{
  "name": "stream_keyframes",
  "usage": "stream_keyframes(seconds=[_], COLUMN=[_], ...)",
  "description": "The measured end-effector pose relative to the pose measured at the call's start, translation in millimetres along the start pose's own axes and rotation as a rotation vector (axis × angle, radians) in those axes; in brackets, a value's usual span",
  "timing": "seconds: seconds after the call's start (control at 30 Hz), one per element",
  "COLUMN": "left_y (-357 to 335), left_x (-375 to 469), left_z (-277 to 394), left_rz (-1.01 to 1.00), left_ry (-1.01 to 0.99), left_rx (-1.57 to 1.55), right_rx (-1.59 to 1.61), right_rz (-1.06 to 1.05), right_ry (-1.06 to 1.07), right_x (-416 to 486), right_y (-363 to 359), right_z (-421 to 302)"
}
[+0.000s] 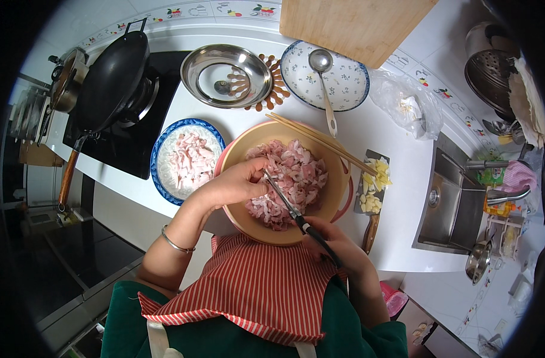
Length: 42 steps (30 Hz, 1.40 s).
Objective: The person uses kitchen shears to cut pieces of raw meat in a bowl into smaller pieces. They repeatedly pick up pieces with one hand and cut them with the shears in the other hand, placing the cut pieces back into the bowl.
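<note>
A yellow bowl with a red outer side (332, 179) holds many cut pieces of raw meat (299, 174). Over its left part is my left hand (245, 181), thumb and fingers pinched together; a bit of meat seems to be between them, though the fingertips hide most of it. My right hand (337, 246) grips kitchen scissors with black handles (288, 206), their blades reaching to my left fingertips. Wooden chopsticks (321, 143) lie across the bowl's upper right rim. Left of the bowl, a blue-rimmed plate (157, 172) bears more pale pink meat pieces (192, 159).
A cleaver (371, 232) carries ginger and garlic pieces (375, 176). Behind stand a steel basin (198, 67) and a patterned dish (294, 80) with a ladle (324, 74). A black wok (113, 85) sits on the hob at left; a sink (438, 219) is at right.
</note>
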<state>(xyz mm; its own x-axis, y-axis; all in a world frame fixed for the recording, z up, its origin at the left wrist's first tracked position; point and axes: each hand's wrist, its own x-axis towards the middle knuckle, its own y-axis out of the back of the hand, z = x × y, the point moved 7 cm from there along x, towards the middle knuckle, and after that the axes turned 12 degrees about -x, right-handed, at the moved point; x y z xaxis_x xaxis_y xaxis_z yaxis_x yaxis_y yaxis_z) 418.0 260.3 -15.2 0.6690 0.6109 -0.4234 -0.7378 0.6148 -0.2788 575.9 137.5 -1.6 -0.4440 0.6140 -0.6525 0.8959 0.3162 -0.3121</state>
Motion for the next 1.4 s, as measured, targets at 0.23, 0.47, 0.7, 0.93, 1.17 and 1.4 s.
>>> stream_keyframes(seconds=[0.23, 0.47, 0.7, 0.93, 1.17, 1.4], left_y=[-3, -4, -7, -10, 7, 29], left_x=[-3, -7, -11, -9, -4, -5], left_z=[0, -2, -6, -4, -11, -18], left_rz=[-0.063, -0.109, -0.167, -0.199, -0.016, 0.378], left_ry=[0.072, 0.160, 0.231, 0.209, 0.179, 0.063], left_rx=[-0.055, -0.321, -0.568, -0.496, -0.064, -0.269], right_rx=[0.043, -0.245, -0.397, -0.470, 0.025, 0.069], right_rz=[-0.054, 0.008, -0.058, 0.002, -0.011, 0.021], right_ry=[0.019, 0.032, 0.063, 0.146, 0.078, 0.072], right_x=[1, 5, 2, 7, 8, 16], right_y=[-3, 2, 6, 12, 10, 17], right_z=[-4, -6, -16, -15, -10, -7])
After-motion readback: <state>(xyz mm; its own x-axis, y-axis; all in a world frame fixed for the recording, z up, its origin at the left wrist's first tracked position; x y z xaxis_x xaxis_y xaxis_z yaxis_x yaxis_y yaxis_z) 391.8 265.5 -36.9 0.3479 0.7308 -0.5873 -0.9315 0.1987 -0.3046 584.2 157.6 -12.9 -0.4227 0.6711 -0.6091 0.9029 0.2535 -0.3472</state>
